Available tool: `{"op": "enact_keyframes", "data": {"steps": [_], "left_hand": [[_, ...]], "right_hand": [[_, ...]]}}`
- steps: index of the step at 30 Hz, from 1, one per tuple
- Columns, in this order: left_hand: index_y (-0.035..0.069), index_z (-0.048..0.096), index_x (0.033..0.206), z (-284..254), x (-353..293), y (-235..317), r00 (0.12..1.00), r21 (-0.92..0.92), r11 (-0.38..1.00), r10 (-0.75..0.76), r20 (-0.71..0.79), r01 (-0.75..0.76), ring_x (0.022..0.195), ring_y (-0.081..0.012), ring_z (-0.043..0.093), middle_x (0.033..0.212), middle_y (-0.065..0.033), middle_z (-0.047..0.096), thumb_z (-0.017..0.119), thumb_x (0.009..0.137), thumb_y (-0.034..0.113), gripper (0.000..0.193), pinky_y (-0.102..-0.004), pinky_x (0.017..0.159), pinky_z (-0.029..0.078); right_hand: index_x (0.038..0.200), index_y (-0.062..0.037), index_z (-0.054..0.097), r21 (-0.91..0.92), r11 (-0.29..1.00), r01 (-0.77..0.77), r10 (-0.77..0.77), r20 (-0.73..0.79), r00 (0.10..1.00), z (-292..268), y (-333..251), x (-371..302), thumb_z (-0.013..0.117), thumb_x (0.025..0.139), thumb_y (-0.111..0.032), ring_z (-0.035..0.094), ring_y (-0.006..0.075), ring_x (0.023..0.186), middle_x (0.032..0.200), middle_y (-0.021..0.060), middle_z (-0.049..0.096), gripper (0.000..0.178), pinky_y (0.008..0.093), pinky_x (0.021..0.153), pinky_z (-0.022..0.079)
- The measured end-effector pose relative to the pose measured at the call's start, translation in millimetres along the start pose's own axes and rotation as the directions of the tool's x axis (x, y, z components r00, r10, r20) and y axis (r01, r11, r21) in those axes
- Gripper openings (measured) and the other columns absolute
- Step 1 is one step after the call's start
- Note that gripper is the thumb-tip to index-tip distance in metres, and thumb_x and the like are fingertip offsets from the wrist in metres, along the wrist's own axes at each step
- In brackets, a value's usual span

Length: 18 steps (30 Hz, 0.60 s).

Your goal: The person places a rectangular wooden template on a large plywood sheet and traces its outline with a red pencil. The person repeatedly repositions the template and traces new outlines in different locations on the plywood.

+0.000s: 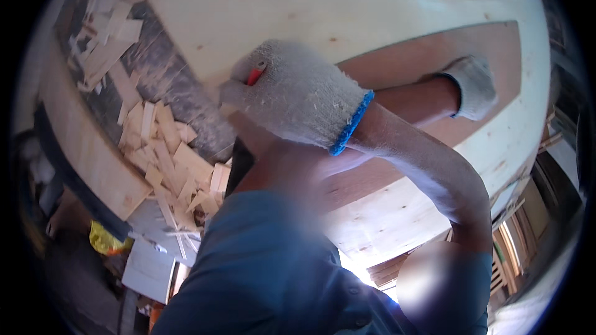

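My forearms cross over a pale plywood sheet [248, 0]. On top of it lies a long brown board [385, 56] with a curved edge. My right hand [298, 93], in a knitted glove with a blue cuff, reaches over to the left side of the sheet. It is closed around a small red tool [254, 75] with a dark grey end; most of the tool is hidden in the fist, so its kind is unclear. My left hand [477, 87], gloved too, passes beneath the right arm and rests on the brown board's right part. Its fingers do not show distinctly.
Wood offcuts [167, 149] lie heaped to the left, beyond the sheet's edge. A curved wooden panel [87, 149] with a dark edge stands at the far left. Below it are a yellow bag [108, 239] and a white panel [149, 270]. Stacked boards [521, 236] stand lower right.
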<state>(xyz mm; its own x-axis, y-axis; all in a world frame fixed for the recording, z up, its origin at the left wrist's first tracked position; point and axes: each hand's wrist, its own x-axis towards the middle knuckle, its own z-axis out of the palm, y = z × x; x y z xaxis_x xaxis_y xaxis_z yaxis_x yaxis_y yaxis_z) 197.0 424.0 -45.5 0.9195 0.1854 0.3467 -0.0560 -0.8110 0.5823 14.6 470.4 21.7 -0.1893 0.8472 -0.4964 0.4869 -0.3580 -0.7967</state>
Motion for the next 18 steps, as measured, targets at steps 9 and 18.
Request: {"op": "enact_keyframes", "data": {"steps": [9,18], "left_hand": [[0.007,0.077,0.086,54.9,15.1,-5.1,0.921,0.648,0.761,0.239,-0.309,0.020,0.082,-0.0269,0.072,0.083,-0.0141,0.074,0.062,0.085,0.015,0.017,-0.0459,0.069,0.056],[0.013,0.075,0.085,65.3,35.0,-25.5,1.000,0.163,0.987,-0.001,-0.008,0.002,0.081,-0.0288,0.072,0.085,-0.0118,0.073,0.066,0.087,0.023,0.013,-0.0451,0.071,0.056]], "right_hand": [[0.083,-0.0068,0.070,0.104,0.926,-0.364,0.374,-0.390,0.841,-215.7,84.5,-62.7,0.071,0.096,-0.034,0.061,0.0080,0.053,0.064,0.0018,0.064,0.031,0.0238,0.046,0.047],[0.072,-0.0032,0.066,-0.190,0.975,-0.114,0.035,-0.378,0.925,-238.2,115.0,-50.2,0.067,0.093,-0.029,0.060,0.0156,0.051,0.058,0.0061,0.062,0.033,0.0340,0.050,0.047]]}}
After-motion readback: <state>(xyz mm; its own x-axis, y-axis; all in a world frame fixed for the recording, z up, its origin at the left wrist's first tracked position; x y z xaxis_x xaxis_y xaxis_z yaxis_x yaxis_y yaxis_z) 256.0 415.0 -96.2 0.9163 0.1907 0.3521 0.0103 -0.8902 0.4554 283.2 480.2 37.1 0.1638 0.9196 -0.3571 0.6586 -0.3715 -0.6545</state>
